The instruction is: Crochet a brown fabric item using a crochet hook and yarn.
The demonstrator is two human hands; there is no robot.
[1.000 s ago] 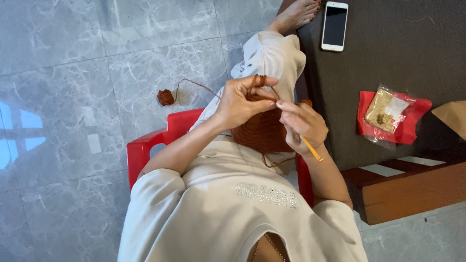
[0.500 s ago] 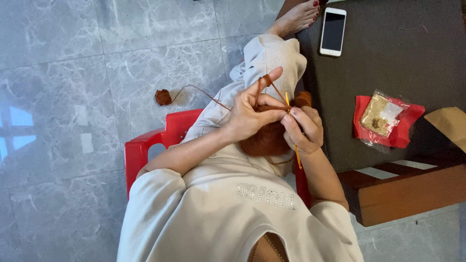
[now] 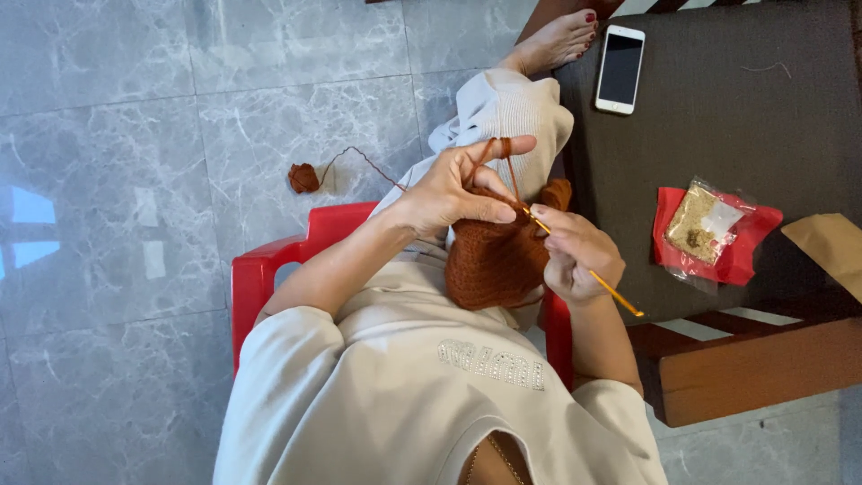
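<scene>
My left hand (image 3: pixel 453 190) pinches the top edge of a rust-brown crocheted piece (image 3: pixel 492 260) that lies over my lap. A strand of the same yarn (image 3: pixel 496 153) runs over its raised index finger. My right hand (image 3: pixel 582 256) grips a yellow crochet hook (image 3: pixel 620 298), whose tip meets the work just below my left thumb. The yarn trails left to a small brown ball (image 3: pixel 303 178) on the grey tiled floor. I sit on a red plastic chair (image 3: pixel 269 269).
A dark cushioned bench (image 3: pixel 745 135) with a wooden frame (image 3: pixel 754 373) stands to the right. On it lie a white phone (image 3: pixel 620 69), a red packet under a clear bag (image 3: pixel 714 235) and a brown paper piece (image 3: pixel 831 247). My bare foot (image 3: pixel 561 40) rests by the bench.
My right hand has swung the hook from nearly upright back to a slant down to the right. The left index finger has dropped lower, with the yarn still over it.
</scene>
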